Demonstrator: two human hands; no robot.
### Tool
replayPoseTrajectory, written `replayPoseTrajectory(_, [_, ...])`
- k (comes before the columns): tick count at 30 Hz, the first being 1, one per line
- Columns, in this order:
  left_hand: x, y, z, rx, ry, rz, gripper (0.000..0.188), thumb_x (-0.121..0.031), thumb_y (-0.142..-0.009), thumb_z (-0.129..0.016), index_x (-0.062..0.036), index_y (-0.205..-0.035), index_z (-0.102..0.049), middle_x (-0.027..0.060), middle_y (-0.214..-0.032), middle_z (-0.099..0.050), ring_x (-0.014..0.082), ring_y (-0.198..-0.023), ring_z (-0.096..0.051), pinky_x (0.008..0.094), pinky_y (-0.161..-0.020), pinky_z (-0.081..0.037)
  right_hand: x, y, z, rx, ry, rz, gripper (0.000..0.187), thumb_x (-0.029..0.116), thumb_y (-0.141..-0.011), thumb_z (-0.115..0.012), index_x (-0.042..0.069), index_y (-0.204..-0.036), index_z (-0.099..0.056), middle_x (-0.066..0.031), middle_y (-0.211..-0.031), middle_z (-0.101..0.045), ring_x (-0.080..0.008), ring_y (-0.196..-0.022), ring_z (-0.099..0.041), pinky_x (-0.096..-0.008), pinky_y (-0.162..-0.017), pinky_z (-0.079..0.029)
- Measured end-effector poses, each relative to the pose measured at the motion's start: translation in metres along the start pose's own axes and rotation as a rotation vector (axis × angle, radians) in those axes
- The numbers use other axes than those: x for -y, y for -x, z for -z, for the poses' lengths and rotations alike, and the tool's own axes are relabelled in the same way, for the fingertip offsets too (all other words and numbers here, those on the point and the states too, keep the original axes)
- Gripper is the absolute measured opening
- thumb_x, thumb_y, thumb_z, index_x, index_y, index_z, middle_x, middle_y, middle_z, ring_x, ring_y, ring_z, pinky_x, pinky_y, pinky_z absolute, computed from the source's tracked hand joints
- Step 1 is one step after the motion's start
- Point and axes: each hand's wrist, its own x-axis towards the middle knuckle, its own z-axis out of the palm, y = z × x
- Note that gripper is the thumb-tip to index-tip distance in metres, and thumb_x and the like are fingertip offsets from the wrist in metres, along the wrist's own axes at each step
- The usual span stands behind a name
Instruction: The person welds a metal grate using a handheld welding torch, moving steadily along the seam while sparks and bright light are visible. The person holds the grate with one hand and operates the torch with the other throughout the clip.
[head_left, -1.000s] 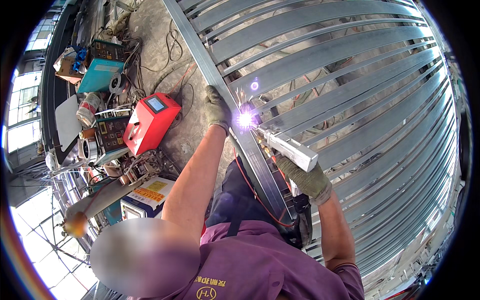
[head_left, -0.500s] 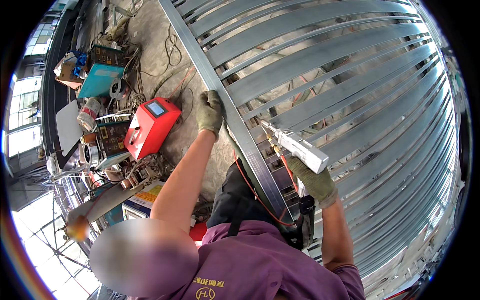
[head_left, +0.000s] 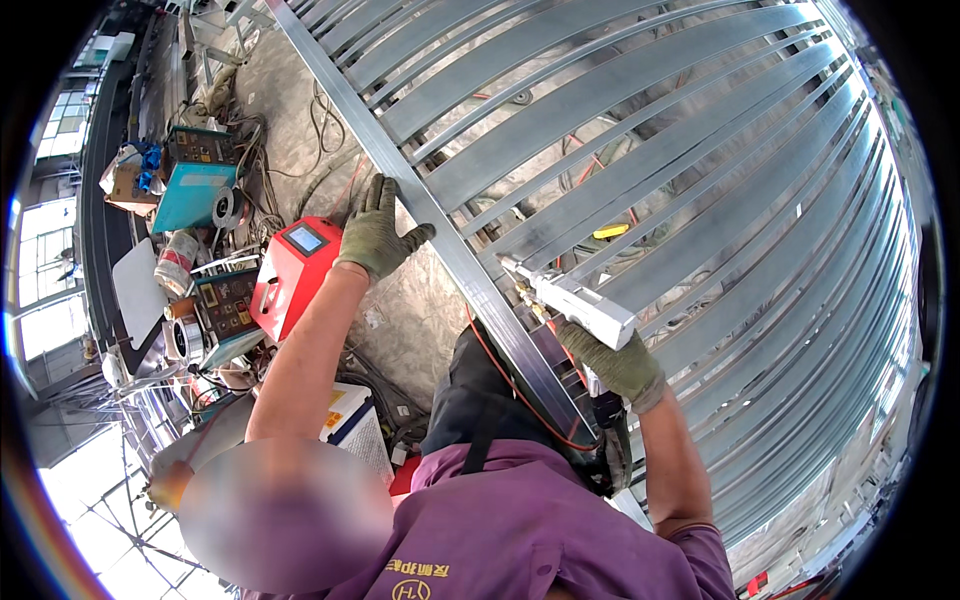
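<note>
Gloved in green, my left hand (head_left: pixel 376 240) has its fingers spread, with the thumb and fingertips close to the long edge bar (head_left: pixel 462 268) of a grey metal slatted frame. Whether they touch the bar I cannot tell. My right hand (head_left: pixel 618 368), in a matching glove, is wrapped round the handle of a silver-white welding gun (head_left: pixel 592 310). The gun lies above the slats (head_left: pixel 565 225), its narrow nozzle pointing up-left toward the place where the slats meet the edge bar. An orange-red hose (head_left: pixel 500 368) loops from near the gun past my legs.
Left of my left arm stands a red machine (head_left: pixel 292 262) with a small screen. Beyond it are teal welding machines (head_left: pixel 195 190), wire spools and tangled cables (head_left: pixel 262 180) on the floor. A yellow object (head_left: pixel 611 231) shows between the slats. A white box (head_left: pixel 358 430) sits near my left elbow.
My left hand has gone from curled fingers at the edge bar to spread fingers, shifting left. The welding gun stays in my right hand, and the whole view has shifted slightly.
</note>
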Motion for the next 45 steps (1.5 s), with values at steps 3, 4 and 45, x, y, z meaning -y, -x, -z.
replayPoseTrajectory(3, [-0.009,-0.001,0.013,0.116,-0.044,0.038,0.125,-0.071,-0.083,-0.074,0.0085,-0.163,-0.02,0.0284,-0.172,-0.018,0.0389,-0.161,-0.017,0.0419,-0.131,-0.02,0.001,0.003,0.001,0.004,-0.006,-0.019,0.048,0.021,-0.095,-0.083,0.005,-0.137,-0.066,-0.0006,-0.102,-0.072,-0.0067,-0.081,-0.061,-0.0266,-0.069,-0.052])
replayPoseTrajectory(4, [-0.009,0.0,0.011,0.113,-0.071,0.043,0.126,-0.071,-0.084,-0.074,0.0085,-0.163,-0.018,0.0284,-0.172,-0.016,0.0388,-0.161,-0.016,0.0418,-0.131,-0.02,0.007,0.003,0.001,0.012,-0.02,-0.017,0.048,0.021,-0.095,-0.083,0.005,-0.136,-0.067,-0.0008,-0.102,-0.072,-0.0067,-0.081,-0.061,-0.0267,-0.069,-0.052])
replayPoseTrajectory(45, [-0.023,-0.006,0.027,0.258,-0.084,0.076,0.142,-0.066,-0.077,-0.084,0.0117,-0.163,-0.002,0.0311,-0.173,-0.001,0.0408,-0.162,-0.008,0.0394,-0.133,-0.015,-0.013,-0.026,0.0,0.148,0.066,0.113,0.036,0.018,-0.096,-0.08,0.005,-0.128,-0.071,-0.0059,-0.111,-0.078,-0.0144,-0.102,-0.074,-0.0311,-0.083,-0.06])
